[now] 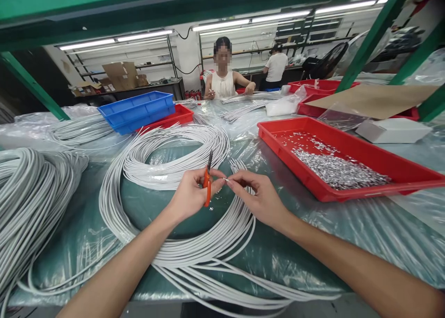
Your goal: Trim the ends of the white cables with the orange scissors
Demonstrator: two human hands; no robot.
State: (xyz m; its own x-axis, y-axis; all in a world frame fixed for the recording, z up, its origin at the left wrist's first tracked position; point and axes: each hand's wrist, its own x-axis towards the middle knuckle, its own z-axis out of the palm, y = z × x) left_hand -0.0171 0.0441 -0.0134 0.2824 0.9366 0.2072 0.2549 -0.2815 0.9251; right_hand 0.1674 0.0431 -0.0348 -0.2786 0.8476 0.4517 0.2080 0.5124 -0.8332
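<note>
My left hand point(189, 193) is closed around small orange-handled scissors point(207, 183), whose dark blades point up and away. Its thumb and forefinger also meet at a small whitish cable end point(226, 179). On the other side of that tip, my right hand point(262, 197) pinches it between thumb and fingers. Just below both hands lies a large coil of white cable point(208, 248), its cut ends bunched beside my right fingers. A second white coil point(163, 179) rests behind my left hand. A few tiny scraps lie on the table between the hands.
At right stands a red tray point(295, 169) holding many small silvery pieces. A thick cable bundle point(31, 206) fills the left side. Behind are a blue bin point(139, 111), a white box point(392, 130) and a co-worker point(222, 77) seated opposite. Green posts frame the plastic-covered bench.
</note>
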